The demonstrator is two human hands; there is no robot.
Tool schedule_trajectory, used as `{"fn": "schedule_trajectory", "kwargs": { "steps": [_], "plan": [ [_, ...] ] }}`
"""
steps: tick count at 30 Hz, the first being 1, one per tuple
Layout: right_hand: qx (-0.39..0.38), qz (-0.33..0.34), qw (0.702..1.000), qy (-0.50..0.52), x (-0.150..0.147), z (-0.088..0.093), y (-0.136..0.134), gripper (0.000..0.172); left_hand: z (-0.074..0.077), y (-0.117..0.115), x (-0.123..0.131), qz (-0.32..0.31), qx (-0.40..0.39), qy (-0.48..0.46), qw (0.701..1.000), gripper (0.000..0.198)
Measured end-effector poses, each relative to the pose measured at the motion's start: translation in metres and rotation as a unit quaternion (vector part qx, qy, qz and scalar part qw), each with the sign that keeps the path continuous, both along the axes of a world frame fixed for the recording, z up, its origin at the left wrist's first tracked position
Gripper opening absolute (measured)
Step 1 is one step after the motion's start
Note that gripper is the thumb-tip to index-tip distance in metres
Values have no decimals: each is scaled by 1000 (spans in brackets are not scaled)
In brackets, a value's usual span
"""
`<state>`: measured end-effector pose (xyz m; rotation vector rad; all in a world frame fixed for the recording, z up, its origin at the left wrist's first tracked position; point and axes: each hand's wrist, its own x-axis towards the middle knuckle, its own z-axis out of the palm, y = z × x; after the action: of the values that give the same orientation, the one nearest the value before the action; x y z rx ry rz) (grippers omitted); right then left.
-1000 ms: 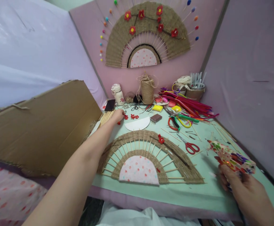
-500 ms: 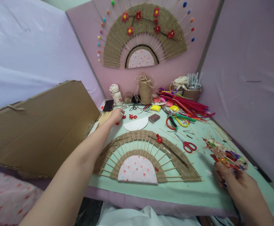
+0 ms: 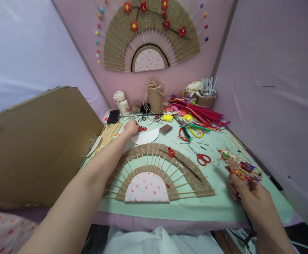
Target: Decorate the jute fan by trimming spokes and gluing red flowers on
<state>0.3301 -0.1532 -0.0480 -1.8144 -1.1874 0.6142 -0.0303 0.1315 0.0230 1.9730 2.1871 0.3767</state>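
Left hand: fingers curled down at the loose red flowers, touching or just beside them; cannot tell whether one is pinched.
Right hand: fingers closed around the handle of the patterned glue gun, nozzle pointing away, up and to the left, held above the table's right side.
Loose red flowers: lying at the far side of the table, against the edge of the white half-disc, well apart from the glue gun.
Woven fan: flat on the table between the two hands, twine band woven across the sticks, spotted half-round in place at the centre.
Done, by the look of it: weaving finished, one red flower already on the band.
Left, judged against the wall fan: several more flowers, a dark branch line, coloured beads on the stick tips.
Around: bamboo sticks left of the reaching arm, red scissors right of the fan, cardboard sheet leaning at the left.
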Motion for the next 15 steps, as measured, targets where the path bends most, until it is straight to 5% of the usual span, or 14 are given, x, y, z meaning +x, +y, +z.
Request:
{"fn": "schedule_trajectory", "kwargs": {
  "steps": [4,6,11,15],
  "plan": [
    [-15,10,1000,24,2,-4,0,51,19,-17,3,-18,28,-66,997,14],
    [-1,12,999,37,1,-3,0,49,30,-33,6,-13,42,-189,981,12],
    [17,22,997,68,-3,3,-2,48,47,-88,19,-42,16,-484,874,10],
    [23,31,995,94,-4,8,-10,45,44,-132,34,-92,-83,-619,775,19]
  ]
}}
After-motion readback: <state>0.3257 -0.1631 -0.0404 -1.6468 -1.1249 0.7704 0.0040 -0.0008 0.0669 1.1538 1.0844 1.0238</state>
